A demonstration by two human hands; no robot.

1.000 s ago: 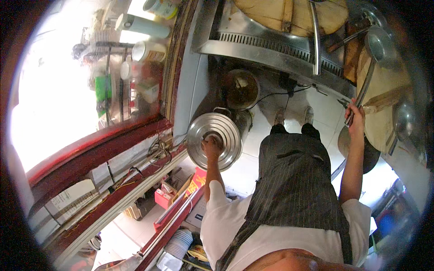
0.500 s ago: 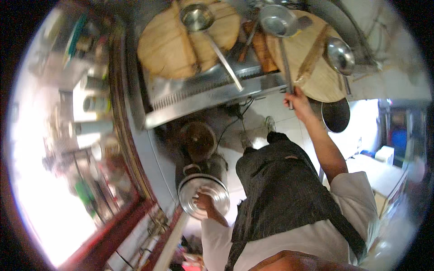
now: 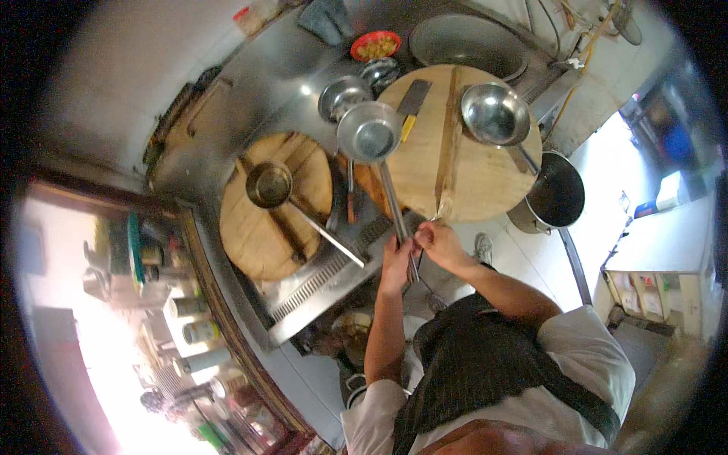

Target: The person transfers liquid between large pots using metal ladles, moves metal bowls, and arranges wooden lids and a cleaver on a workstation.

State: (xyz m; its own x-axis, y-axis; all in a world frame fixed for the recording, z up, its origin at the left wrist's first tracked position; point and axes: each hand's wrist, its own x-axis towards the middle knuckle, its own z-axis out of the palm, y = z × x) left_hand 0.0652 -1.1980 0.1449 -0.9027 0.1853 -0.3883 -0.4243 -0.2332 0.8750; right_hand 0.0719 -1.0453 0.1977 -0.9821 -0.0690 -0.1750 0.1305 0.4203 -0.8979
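Observation:
My left hand (image 3: 396, 265) is closed round the long metal handle of a ladle (image 3: 369, 133). The ladle's bowl hangs over the counter between two round wooden lids. Close beside, my right hand (image 3: 443, 244) is closed, its fingers at the end of the crossbar of the right wooden lid (image 3: 417, 171). What they pinch, if anything, is hidden. A second metal ladle (image 3: 495, 114) and a cleaver (image 3: 415, 97) with a yellow part rest on that lid. Another ladle (image 3: 269, 184) lies across the left wooden lid (image 3: 243, 227).
A large wok (image 3: 466, 49) sits at the back, beside a red bowl (image 3: 377, 36) of yellowish food. A metal bowl (image 3: 345, 97) stands behind the held ladle. A deep pot (image 3: 557, 193) stands to the right, near a white-topped table (image 3: 660, 235). The steel counter edge (image 3: 303, 322) runs before me.
My left hand has left the round metal pot lid down low and taken the ladle's handle. My right hand has let go of that handle. The view has swung toward the counter.

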